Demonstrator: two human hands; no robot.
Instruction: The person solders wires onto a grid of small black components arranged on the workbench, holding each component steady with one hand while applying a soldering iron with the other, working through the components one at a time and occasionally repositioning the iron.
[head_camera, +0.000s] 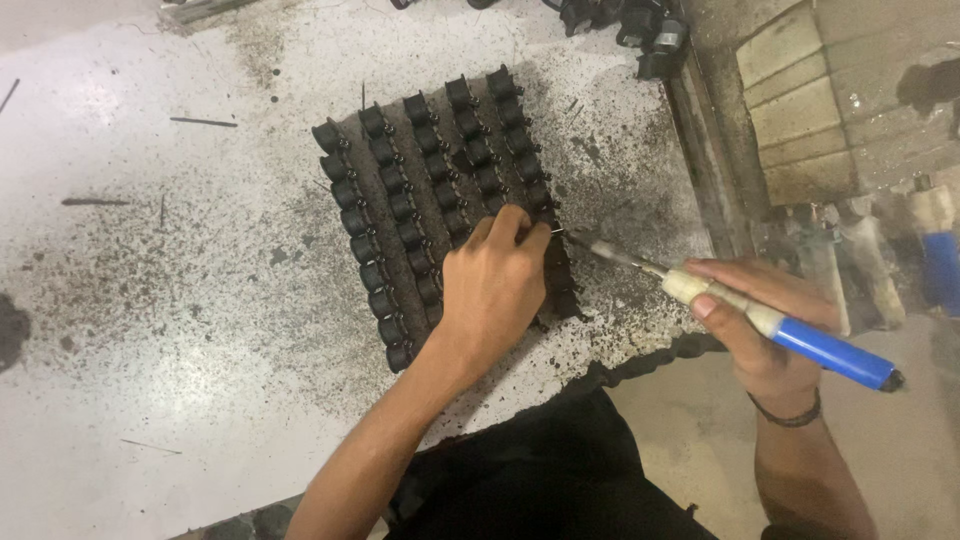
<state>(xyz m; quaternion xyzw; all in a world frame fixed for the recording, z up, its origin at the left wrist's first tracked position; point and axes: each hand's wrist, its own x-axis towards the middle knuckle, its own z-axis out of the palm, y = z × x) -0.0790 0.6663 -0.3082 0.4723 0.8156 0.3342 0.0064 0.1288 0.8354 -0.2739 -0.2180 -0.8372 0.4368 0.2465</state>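
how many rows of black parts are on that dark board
5 rows of black parts run side by side along the board, left edge to right. The left hand covers the near ends of the right rows, so some parts may be hidden.

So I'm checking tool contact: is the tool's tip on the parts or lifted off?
On: the tool tip meets the parts beside the left hand.

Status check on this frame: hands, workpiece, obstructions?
Left hand pressing the tray of black parts. Right hand gripping blue-handled soldering iron, tip at tray. Nothing blocking.
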